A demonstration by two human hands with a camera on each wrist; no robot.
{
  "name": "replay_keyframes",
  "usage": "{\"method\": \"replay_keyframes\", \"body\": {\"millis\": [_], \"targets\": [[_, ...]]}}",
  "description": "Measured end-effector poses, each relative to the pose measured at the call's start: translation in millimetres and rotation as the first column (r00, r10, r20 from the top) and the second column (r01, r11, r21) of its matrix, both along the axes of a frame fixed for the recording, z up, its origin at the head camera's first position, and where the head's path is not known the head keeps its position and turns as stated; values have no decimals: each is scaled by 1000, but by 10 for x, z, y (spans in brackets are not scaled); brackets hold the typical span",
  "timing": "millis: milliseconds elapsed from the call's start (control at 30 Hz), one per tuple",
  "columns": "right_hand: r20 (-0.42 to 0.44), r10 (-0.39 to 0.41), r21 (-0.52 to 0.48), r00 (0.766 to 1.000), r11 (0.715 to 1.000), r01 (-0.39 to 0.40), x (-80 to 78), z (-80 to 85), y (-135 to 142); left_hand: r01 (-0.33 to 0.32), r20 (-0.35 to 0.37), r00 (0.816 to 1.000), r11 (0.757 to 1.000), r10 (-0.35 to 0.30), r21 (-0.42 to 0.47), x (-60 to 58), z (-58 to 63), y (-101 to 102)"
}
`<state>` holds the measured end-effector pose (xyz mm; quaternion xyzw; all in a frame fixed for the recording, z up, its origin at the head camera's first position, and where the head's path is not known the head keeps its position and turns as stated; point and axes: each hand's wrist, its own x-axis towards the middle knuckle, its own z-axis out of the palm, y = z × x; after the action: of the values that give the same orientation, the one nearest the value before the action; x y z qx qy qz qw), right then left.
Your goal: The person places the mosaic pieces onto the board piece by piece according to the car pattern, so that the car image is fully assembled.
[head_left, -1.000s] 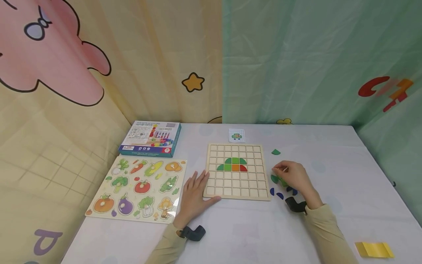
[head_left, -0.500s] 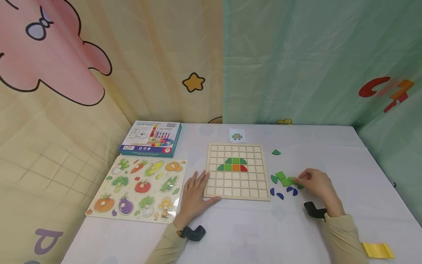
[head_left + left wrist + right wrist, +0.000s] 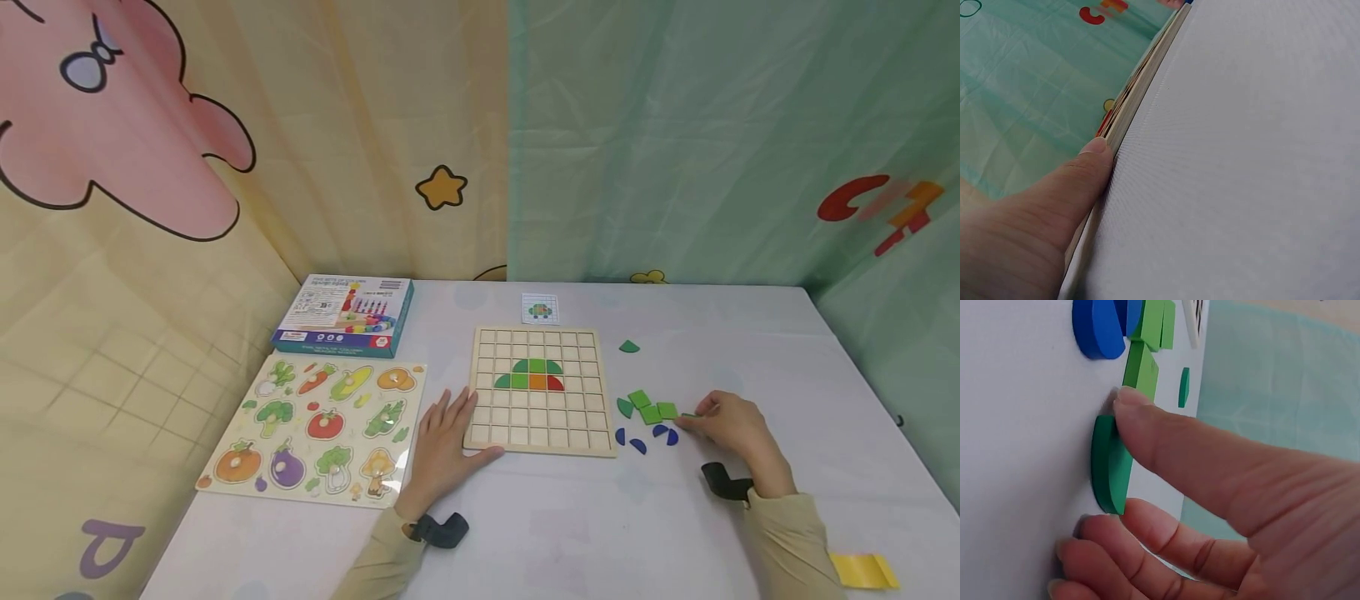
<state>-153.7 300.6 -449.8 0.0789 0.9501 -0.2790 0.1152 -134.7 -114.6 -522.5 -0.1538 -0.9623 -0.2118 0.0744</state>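
My left hand point(image 3: 442, 454) rests at the left front corner of the wooden grid board point(image 3: 540, 435), fingers spread, thumb against its front edge. On the board lie dark green and light green pieces, an orange square point(image 3: 537, 382) and a red rounded piece point(image 3: 555, 382). To the right of it, my right hand point(image 3: 735, 429) pinches a dark green quarter-circle piece point(image 3: 1111, 469) by its ends, thumb on one side and fingers on the other. Several light green squares point(image 3: 650, 414) and blue half-circle pieces point(image 3: 637, 446) lie left of that hand.
A pattern card point(image 3: 540, 309) lies behind the board. One dark green piece point(image 3: 628, 347) sits at the back right, another point(image 3: 625, 407) beside the squares. At left are a vegetable puzzle board point(image 3: 307, 450) and a box point(image 3: 341, 317). Yellow paper point(image 3: 864, 572) lies front right.
My right hand has moved right and slightly toward me, off the light green squares and onto the dark green piece, which has shifted a little right. The left hand stays put.
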Motion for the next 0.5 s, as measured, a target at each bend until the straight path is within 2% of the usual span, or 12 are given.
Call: {"method": "replay_keyframes", "body": {"millis": [200,500], "targets": [[-62,19,1,998,1000,-19,-4,-17,33,1,-2,1000,1000,-1,0,5,8,2],[-88,4,10,996,1000,-3,-20,-22,14,1,-1,1000,1000,-1,4,11,10,6]]}}
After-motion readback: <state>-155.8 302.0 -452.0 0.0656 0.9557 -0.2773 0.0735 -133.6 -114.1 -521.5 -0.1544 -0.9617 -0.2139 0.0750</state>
